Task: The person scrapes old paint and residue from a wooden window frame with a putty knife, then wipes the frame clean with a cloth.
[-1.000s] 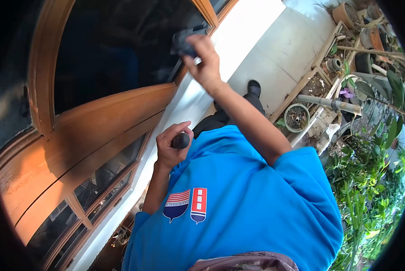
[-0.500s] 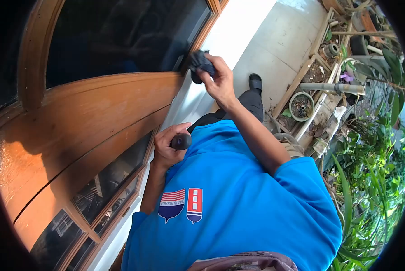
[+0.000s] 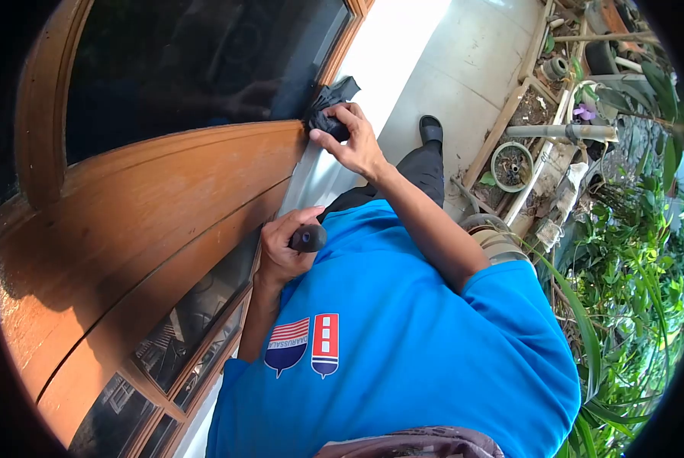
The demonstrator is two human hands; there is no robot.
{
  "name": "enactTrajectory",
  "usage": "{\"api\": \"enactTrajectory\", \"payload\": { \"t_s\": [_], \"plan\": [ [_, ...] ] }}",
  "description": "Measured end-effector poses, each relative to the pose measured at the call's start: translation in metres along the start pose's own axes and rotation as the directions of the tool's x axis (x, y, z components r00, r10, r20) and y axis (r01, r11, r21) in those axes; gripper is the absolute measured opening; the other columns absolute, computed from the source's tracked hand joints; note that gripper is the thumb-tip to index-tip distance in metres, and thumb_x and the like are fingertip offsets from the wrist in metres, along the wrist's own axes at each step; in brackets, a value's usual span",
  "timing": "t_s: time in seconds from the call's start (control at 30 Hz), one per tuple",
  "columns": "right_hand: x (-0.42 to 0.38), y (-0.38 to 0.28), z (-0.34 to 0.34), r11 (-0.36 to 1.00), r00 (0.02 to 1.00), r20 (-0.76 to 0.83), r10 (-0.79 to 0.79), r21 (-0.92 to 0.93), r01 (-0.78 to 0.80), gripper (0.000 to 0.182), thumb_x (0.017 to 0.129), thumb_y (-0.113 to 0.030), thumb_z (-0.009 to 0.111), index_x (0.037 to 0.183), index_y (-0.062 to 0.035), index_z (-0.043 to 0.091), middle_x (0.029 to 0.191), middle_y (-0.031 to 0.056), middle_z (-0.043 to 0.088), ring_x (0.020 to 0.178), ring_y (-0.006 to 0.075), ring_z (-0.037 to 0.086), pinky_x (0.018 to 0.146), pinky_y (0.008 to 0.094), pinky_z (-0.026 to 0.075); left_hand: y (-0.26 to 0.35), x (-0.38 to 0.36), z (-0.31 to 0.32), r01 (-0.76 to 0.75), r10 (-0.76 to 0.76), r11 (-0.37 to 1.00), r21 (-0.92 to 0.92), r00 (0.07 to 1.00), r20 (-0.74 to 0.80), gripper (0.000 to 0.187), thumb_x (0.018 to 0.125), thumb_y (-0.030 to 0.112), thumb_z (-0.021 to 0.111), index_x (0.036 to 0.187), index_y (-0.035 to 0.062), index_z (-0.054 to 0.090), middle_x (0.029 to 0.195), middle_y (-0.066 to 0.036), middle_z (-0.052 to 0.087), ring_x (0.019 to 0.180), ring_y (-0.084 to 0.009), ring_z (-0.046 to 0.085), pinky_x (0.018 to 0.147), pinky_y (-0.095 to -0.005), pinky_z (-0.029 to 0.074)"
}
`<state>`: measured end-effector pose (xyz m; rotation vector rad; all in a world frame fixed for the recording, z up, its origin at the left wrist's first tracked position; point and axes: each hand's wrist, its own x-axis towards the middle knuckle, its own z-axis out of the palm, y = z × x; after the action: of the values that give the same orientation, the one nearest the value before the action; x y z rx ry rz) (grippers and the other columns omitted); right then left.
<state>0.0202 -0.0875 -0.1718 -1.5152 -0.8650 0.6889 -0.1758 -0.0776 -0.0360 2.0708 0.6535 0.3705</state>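
My right hand (image 3: 355, 140) is closed around a crumpled black cloth (image 3: 333, 95). The cloth is against the lower corner of the dark glass pane (image 3: 204, 69), where the brown wooden frame (image 3: 166, 156) meets the white wall edge. Lower down, close to the blue shirt, my left hand (image 3: 281, 248) wraps around a dark handle (image 3: 308, 238) with a rounded end. That end points toward me with a small hole in it; the rest of the object is hidden.
Tiled floor (image 3: 471, 69) runs along the white wall (image 3: 391, 46). To the right stand a wooden planter frame (image 3: 498, 145), a round pot (image 3: 512, 167), a grey pipe (image 3: 559, 132) and dense green plants (image 3: 632, 305). Smaller panes (image 3: 197, 313) sit below the wooden panel.
My right hand has moved slightly down and left, bringing the cloth onto the frame corner, with a flap of it now spread upward. My left hand stays nearly in place with the handle.
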Motion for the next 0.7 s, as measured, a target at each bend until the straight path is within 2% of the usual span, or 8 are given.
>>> {"api": "enactTrajectory", "payload": {
  "t_s": [0.13,0.17,0.27,0.33,0.47,0.53,0.6,0.7],
  "plan": [
    [0.009,-0.008,0.005,0.997,0.993,0.089,0.076,0.016,-0.078,0.032,0.086,-0.019,0.074,0.109,-0.0017,0.062,0.095,0.0174,0.067,0.083,0.0231,0.067,0.073,0.0346,0.053,-0.002,-0.001,0.000,-0.010,0.010,1.000,0.006,1.000,-0.003,0.035,0.080,-0.005,0.069,0.115,0.0001,0.068,0.075,-0.011,0.069,0.068,-0.0205,0.069,0.065,-0.0310,0.054],
    [0.013,-0.011,0.003,0.968,0.984,0.040,0.174,0.177,-0.178,0.028,0.081,-0.011,0.073,0.105,-0.0044,0.061,0.088,0.0172,0.069,0.082,0.0297,0.071,0.078,0.0373,0.056,-0.003,-0.001,0.000,-0.015,0.015,1.000,0.011,1.000,-0.006,0.035,0.080,-0.005,0.069,0.115,0.0000,0.068,0.075,-0.011,0.069,0.068,-0.0206,0.069,0.065,-0.0310,0.054],
    [0.051,-0.034,-0.016,0.989,0.966,-0.224,0.133,0.089,-0.116,0.032,0.083,-0.010,0.069,0.112,0.0012,0.062,0.097,0.0204,0.069,0.089,0.0341,0.071,0.083,0.0393,0.056,-0.003,-0.003,-0.003,-0.003,0.003,1.000,0.029,1.000,-0.011,0.036,0.079,-0.005,0.070,0.115,-0.0004,0.068,0.075,-0.012,0.068,0.067,-0.0208,0.068,0.064,-0.0312,0.053],
    [0.081,-0.021,-0.016,0.980,0.928,-0.338,-0.158,-0.166,0.107,0.038,0.082,-0.009,0.069,0.117,0.0048,0.062,0.104,0.0238,0.067,0.094,0.0389,0.069,0.085,0.0420,0.055,-0.002,-0.003,-0.001,-0.003,0.003,1.000,0.019,1.000,-0.008,0.035,0.079,-0.006,0.070,0.114,-0.0004,0.068,0.075,-0.012,0.068,0.067,-0.0207,0.068,0.064,-0.0312,0.053],
    [0.061,0.006,0.013,0.950,0.942,-0.240,-0.235,-0.261,0.171,0.049,0.077,-0.002,0.069,0.125,0.0001,0.062,0.110,0.0218,0.061,0.093,0.0414,0.066,0.082,0.0419,0.056,-0.001,-0.002,0.002,-0.033,0.033,0.999,0.011,0.999,-0.010,0.035,0.079,-0.006,0.070,0.114,-0.0002,0.069,0.075,-0.012,0.068,0.066,-0.0207,0.067,0.063,-0.0310,0.053],
    [0.026,0.006,0.032,0.969,0.959,-0.191,-0.211,-0.167,0.180,0.056,0.074,0.002,0.067,0.129,-0.0028,0.062,0.110,0.0197,0.058,0.089,0.0397,0.064,0.082,0.0429,0.055,0.000,0.002,0.002,-0.035,0.035,0.999,-0.004,0.999,-0.014,0.036,0.079,-0.006,0.070,0.114,0.0000,0.069,0.075,-0.012,0.068,0.067,-0.0210,0.068,0.063,-0.0310,0.053],
    [0.007,-0.005,0.039,0.982,0.971,-0.172,-0.166,-0.122,0.146,0.050,0.074,-0.001,0.069,0.124,-0.0022,0.065,0.101,0.0177,0.059,0.086,0.0371,0.064,0.081,0.0416,0.054,0.002,0.004,0.004,-0.034,0.034,0.999,-0.011,0.999,-0.003,0.036,0.078,-0.007,0.070,0.113,0.0001,0.069,0.076,-0.012,0.068,0.067,-0.0214,0.068,0.063,-0.0310,0.053],
    [0.018,-0.003,0.012,0.999,0.998,0.053,-0.041,-0.022,0.042,0.041,0.073,-0.004,0.070,0.113,0.0005,0.070,0.093,0.0187,0.059,0.088,0.0390,0.063,0.083,0.0422,0.055,0.005,0.011,0.004,-0.054,0.054,0.998,0.008,0.998,0.015,0.036,0.078,-0.007,0.070,0.113,0.0003,0.069,0.076,-0.012,0.068,0.066,-0.0216,0.068,0.064,-0.0310,0.054]
  ]
}}
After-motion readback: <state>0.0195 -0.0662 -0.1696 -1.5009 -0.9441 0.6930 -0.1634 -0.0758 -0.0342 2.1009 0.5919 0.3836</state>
